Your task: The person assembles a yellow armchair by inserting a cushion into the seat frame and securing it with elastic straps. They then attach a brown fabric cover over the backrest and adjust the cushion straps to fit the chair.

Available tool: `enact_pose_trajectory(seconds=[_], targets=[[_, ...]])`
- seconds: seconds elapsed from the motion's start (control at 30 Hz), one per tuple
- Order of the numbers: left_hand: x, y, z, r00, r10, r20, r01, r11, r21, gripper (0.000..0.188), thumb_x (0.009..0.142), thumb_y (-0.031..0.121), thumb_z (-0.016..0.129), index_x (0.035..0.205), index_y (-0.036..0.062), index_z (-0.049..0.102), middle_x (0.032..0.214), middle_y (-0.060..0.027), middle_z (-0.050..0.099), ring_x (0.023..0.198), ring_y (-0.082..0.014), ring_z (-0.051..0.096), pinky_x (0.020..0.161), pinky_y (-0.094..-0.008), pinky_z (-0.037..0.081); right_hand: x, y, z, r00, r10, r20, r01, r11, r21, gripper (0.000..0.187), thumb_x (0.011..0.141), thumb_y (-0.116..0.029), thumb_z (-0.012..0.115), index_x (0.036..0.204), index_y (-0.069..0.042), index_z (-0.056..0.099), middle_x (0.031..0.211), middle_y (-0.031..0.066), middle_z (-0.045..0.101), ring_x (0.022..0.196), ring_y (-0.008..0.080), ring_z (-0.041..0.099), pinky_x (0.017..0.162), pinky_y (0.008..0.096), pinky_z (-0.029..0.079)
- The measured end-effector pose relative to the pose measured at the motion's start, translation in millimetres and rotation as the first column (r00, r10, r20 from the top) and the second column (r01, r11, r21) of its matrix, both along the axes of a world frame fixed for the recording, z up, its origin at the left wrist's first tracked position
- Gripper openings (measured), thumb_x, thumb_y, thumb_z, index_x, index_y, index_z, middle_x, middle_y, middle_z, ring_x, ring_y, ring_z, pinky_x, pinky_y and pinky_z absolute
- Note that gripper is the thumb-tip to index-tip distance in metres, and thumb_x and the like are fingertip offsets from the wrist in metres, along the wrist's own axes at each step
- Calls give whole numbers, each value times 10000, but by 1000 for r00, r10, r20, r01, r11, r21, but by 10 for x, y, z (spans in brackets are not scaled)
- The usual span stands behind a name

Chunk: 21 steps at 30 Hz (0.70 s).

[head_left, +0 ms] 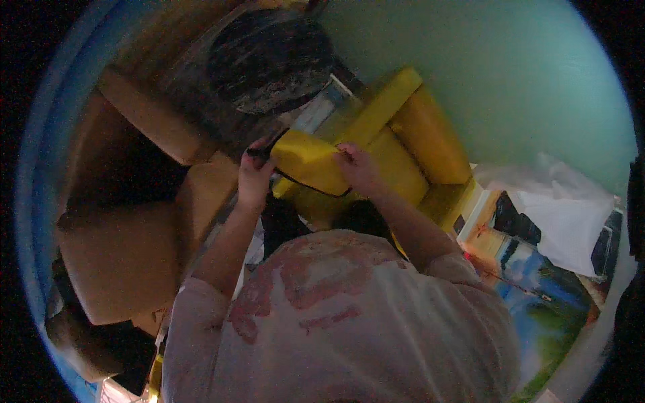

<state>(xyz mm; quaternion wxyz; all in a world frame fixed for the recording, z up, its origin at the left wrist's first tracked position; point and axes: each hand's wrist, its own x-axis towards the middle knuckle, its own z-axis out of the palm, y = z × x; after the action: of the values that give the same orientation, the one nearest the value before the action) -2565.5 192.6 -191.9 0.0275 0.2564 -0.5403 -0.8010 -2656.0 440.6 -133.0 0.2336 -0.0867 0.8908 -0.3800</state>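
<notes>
Both hands' fingers (346, 156) curled round yellow cushion (306, 161), L (255, 176) & R (357, 168).

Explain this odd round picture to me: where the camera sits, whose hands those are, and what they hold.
There is no machine here. A wide fisheye camera worn on a person's head looks down, so edges bend and the person's own shirt fills the bottom. Both arms reach forward. The left hand and the right hand grip a yellow cushion from either side, above a yellow armchair. A brown armchair stands to the left, a dark patterned bundle lies behind, and a white plastic bag lies at right on a colourful printed sheet.
</notes>
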Motion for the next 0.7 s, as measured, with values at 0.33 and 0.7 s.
enact_pose_trajectory(seconds=[0.33, 0.7], targets=[[-88, 819, -1049, 974, 178, 140, -177, 984, -16, 495, 878, 58, 727, 1336, 59, 540, 1152, -71, 604, 1038, -184, 602, 907, -306, 489, -247, 842, -1456, 991, 134, 11, -134, 990, 44, 342, 985, -220, 616, 1254, -11, 596, 1084, 178, 691, 965, 288, 678, 856, 375, 528], [-846, 2614, -1272, 881, -109, 461, 461, -28, -887, 880, 780, 358, 785, 1526, 165, 360, 1550, -195, 330, 1387, -426, 375, 1120, -636, 293, -1085, 1461, -1622, 910, 310, -275, -337, 940, -57, 337, 917, -153, 655, 1247, -92, 616, 1180, 155, 634, 1039, 347, 634, 882, 457, 501]])
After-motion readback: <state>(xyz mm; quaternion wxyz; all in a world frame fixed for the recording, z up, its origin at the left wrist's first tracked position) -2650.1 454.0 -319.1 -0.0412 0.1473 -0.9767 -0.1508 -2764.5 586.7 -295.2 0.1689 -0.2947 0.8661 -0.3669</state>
